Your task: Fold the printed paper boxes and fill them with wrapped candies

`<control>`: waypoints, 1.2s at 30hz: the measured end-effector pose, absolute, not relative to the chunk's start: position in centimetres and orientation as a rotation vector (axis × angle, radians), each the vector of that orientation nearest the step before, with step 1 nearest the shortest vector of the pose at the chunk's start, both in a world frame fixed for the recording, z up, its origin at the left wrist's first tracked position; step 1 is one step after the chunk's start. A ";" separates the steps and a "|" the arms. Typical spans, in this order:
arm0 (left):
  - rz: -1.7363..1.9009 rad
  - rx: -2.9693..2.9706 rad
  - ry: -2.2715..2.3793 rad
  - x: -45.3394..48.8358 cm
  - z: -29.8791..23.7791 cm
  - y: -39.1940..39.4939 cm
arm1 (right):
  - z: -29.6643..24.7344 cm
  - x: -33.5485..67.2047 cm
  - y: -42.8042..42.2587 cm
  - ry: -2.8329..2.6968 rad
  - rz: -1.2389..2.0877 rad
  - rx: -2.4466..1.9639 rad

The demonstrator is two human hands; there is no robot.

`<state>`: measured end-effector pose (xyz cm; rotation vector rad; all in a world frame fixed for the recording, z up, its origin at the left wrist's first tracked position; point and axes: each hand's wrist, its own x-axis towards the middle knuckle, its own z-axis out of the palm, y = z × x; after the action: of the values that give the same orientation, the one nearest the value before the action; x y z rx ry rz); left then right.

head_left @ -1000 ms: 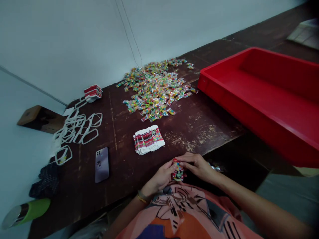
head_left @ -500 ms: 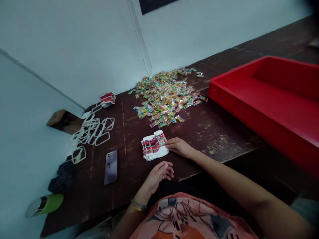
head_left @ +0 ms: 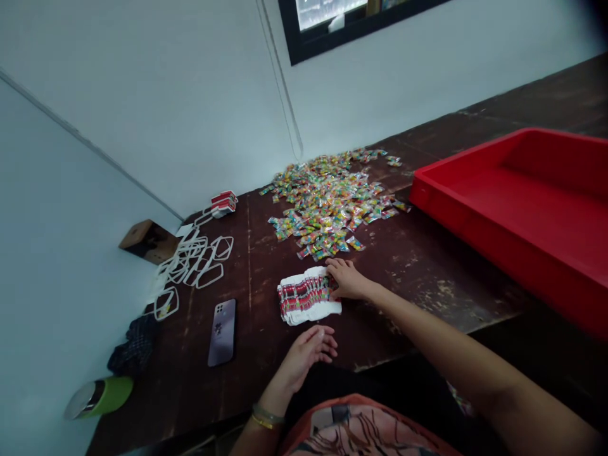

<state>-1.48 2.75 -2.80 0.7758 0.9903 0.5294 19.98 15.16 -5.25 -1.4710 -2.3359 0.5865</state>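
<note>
A fanned stack of flat printed cartons (head_left: 304, 297), red with white flaps, lies on the dark table in front of me. My right hand (head_left: 349, 280) is at the stack's right end, fingers and thumb bent around the top carton. Part of that carton is hidden under the hand. Just below the stack, near the table edge, my left hand (head_left: 311, 351) rests with loosely curled fingers apart and nothing in them. Beyond the cartons spreads a heap of small clear candy packets (head_left: 332, 196) with colourful contents.
A large red tray (head_left: 503, 234) stands to the right. On the left are a phone (head_left: 222, 332), white frame-shaped pieces (head_left: 209, 275), a brown box (head_left: 149, 242), dark cloth (head_left: 133, 347) and a green cup (head_left: 111, 394). Red-and-white cartons (head_left: 224, 202) sit by the wall.
My right hand has shifted from the stack's edge onto its right end, and the cartons are fanned wider. My left hand stays curled nearby. The view has tilted upward, showing more window.
</note>
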 end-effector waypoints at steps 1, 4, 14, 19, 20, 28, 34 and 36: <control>0.576 0.795 1.028 -1.5 -2.9 2.8 | -4.8 19.9 14.5 -2.336 0.577 -1.467; 0.716 0.977 1.119 -1.3 -3.2 3.1 | -2.4 19.6 10.8 -2.352 0.479 -1.360; 0.594 1.522 1.029 1.6 0.2 2.6 | 4.9 19.5 3.7 -2.257 0.851 -0.960; 0.557 0.887 0.930 2.6 -1.5 1.5 | 3.9 20.0 3.5 -2.034 1.182 -1.079; 0.547 0.820 0.900 2.6 -2.2 1.3 | 3.4 20.2 3.3 -1.989 1.255 -1.088; 0.509 1.069 0.931 2.5 -4.9 -0.7 | 1.6 22.3 1.3 -1.721 1.760 -0.826; 0.747 1.161 1.070 2.3 -3.3 -2.6 | -1.0 21.3 -3.1 -1.383 1.741 -1.007; 0.756 1.172 1.064 1.9 -2.8 -2.8 | -2.2 20.7 -4.2 -1.101 1.724 -1.058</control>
<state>1.92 -2.78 -2.80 1.1725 1.0635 0.7556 20.73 -4.24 -2.19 -1.0581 -1.1008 1.7243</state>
